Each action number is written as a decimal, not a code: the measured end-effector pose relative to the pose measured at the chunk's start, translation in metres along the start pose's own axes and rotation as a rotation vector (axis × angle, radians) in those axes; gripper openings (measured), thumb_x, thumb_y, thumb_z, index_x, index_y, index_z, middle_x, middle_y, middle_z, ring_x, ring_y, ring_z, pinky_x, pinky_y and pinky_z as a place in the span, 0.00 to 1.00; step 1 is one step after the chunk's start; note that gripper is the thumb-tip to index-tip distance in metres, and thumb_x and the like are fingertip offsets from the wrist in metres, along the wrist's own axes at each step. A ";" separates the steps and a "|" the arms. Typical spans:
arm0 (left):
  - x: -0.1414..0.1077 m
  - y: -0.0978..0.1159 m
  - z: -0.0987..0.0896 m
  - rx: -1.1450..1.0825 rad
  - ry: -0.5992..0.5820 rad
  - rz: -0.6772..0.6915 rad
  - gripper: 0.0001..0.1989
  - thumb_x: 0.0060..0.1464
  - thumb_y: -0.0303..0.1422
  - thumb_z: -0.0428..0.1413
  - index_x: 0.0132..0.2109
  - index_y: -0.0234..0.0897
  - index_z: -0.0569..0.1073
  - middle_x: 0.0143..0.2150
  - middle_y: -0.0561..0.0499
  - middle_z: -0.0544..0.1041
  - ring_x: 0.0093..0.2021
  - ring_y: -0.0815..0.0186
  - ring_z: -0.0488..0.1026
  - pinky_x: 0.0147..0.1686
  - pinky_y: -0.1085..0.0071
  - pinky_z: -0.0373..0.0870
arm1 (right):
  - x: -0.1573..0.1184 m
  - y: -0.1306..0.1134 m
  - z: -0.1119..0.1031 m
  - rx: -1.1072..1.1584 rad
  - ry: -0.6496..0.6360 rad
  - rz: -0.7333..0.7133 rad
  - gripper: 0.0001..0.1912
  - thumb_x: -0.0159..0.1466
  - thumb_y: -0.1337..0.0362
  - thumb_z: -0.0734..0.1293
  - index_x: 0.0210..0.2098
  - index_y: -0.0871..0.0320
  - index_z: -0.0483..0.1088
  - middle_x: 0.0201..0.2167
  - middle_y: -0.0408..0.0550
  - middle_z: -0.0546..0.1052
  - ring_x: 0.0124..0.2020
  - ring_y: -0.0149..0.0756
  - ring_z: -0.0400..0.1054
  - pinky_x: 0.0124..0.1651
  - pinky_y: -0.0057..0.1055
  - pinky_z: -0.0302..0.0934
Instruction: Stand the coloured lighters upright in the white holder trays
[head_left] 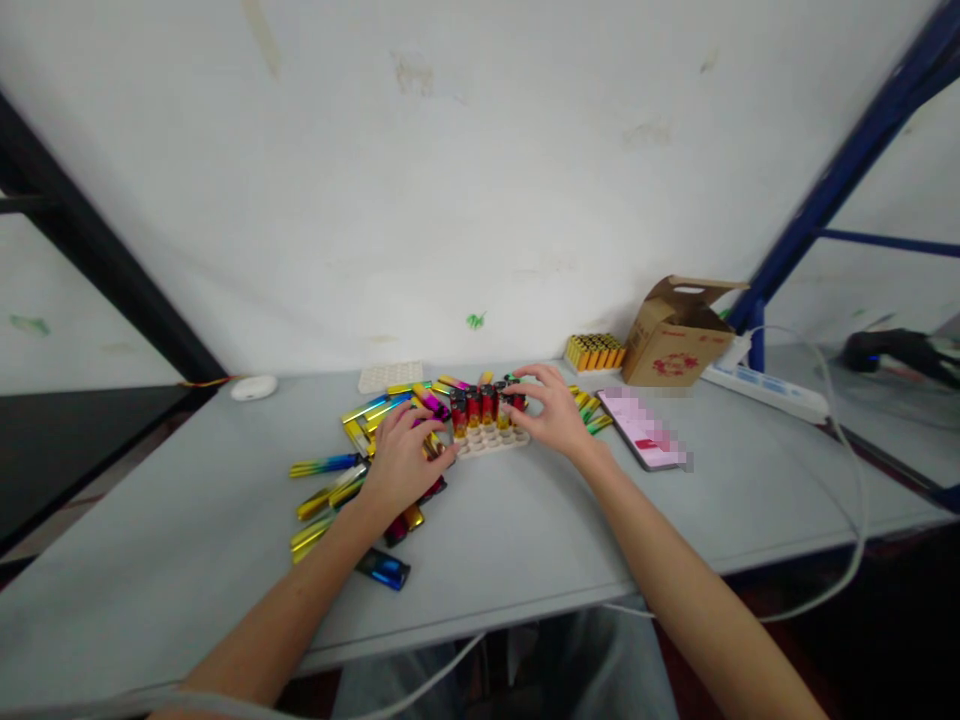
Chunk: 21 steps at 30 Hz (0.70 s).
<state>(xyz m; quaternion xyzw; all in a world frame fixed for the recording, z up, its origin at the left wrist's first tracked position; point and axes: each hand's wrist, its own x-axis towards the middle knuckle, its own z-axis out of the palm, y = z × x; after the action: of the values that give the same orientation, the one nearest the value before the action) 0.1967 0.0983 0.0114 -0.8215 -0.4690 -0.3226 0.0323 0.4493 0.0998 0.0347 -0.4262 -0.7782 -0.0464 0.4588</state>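
Several red-and-gold lighters (473, 406) stand upright in the back part of a cream tray (491, 440) with round holes. My right hand (550, 408) is at the tray's right end, fingers curved around a lighter at the end of the row. My left hand (406, 461) reaches over loose lighters left of the tray, its thumb pointing toward the tray; whatever lies under its fingers is hidden. Around it lie many shiny lighters in yellow, blue, green and pink, among them a blue one (384, 568) near the front.
Behind the pile lies another holed tray (391, 376). At the back right stand a full tray of yellow-orange lighters (595, 352) and an open cardboard box (670, 345). A phone (642, 430), a power strip (772, 392) and a white case (254, 388) lie on the grey table (525, 540).
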 end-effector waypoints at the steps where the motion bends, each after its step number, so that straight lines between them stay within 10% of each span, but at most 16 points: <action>1: 0.000 0.000 0.001 0.009 0.016 -0.003 0.14 0.49 0.42 0.60 0.39 0.38 0.78 0.46 0.43 0.76 0.57 0.47 0.64 0.59 0.48 0.58 | 0.000 0.001 0.001 -0.006 -0.008 0.004 0.09 0.58 0.62 0.70 0.39 0.54 0.77 0.45 0.50 0.74 0.49 0.42 0.65 0.54 0.45 0.60; 21: -0.001 0.002 0.000 -0.013 -0.065 0.046 0.16 0.52 0.43 0.59 0.42 0.37 0.78 0.46 0.43 0.75 0.55 0.50 0.66 0.57 0.51 0.62 | 0.008 -0.010 0.011 0.317 0.110 0.226 0.09 0.61 0.60 0.66 0.39 0.57 0.69 0.42 0.51 0.76 0.47 0.40 0.69 0.54 0.41 0.60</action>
<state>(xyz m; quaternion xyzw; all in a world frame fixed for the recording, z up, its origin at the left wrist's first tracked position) 0.1983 0.0960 0.0110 -0.8423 -0.4488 -0.2979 0.0190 0.4330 0.1029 0.0376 -0.4301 -0.6967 0.1050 0.5644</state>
